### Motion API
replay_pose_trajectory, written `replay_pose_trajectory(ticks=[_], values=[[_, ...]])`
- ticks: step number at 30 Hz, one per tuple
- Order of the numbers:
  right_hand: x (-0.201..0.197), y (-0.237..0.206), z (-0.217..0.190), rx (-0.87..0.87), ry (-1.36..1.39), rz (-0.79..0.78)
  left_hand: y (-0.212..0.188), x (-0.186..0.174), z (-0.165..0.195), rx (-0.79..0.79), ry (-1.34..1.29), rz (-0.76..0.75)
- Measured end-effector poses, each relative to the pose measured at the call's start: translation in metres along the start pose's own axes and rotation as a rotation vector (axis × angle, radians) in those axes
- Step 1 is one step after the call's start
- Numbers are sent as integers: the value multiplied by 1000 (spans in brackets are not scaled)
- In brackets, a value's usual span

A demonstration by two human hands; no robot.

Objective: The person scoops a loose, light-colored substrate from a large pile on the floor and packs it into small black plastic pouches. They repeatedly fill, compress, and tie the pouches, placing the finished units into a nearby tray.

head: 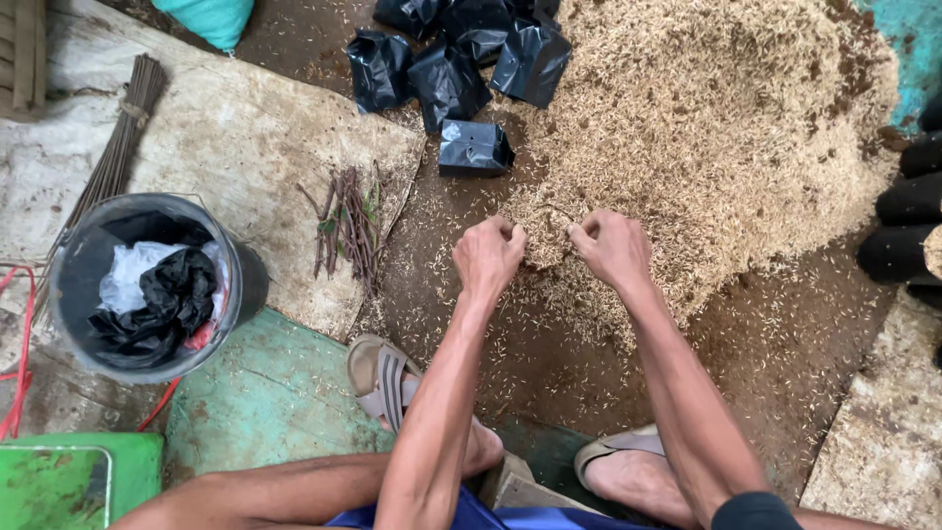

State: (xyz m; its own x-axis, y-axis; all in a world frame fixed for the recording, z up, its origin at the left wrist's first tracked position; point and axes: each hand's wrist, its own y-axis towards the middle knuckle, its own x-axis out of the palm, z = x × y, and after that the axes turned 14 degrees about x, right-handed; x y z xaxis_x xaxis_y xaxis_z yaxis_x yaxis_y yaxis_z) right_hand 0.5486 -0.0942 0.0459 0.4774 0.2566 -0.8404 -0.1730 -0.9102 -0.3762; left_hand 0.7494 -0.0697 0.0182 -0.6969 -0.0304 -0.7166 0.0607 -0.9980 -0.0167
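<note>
So far: six or so filled black bags (446,83) sit in a cluster on the dirt floor (785,344) at the far edge of the husk pile (726,147), one bag (474,149) lying apart and nearer the hands. More dark bags (908,201) are stacked at the right edge. Most of the pile remains unbagged, so I'd judge plenty is left.

Hands: left hand (488,253) and right hand (610,247) both at the pile's near edge, close together. Each grip is curled tight, fingers pressed together. Something looks pinched between them, husks heaped there, but whether it's a bag mouth I cannot tell.

Materials:
- husks: pale tan, dry, loose, flaky; scattered thin over the dark damp-looking floor
- bags: thin glossy black plastic, creased, squat and boxy when filled
- cuttings (348,226): short brown-purple sticks, a few green leaves, on a worn pale sack (226,137)
- bucket (147,285): round, dark rim, holds crumpled black and white plastic
- stick bundle (113,162): long, thin, tied, left of the bucket
- sandals (385,378): tan with grey straps
</note>
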Motion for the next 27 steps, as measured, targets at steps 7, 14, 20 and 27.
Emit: replay_pose_trajectory(ticks=[7,14,20,27], values=[[9,-22,-11,-408,7,105,-21,1,0,-301,-370,-34],[40,-16,0,-419,-71,134,-30,-7,-5,-163,-472,-125],[52,-11,3,-461,-94,211,-27,3,-3,-159,-327,-91],[16,-18,3,-286,128,14,-28,-6,9,-165,-251,-82]])
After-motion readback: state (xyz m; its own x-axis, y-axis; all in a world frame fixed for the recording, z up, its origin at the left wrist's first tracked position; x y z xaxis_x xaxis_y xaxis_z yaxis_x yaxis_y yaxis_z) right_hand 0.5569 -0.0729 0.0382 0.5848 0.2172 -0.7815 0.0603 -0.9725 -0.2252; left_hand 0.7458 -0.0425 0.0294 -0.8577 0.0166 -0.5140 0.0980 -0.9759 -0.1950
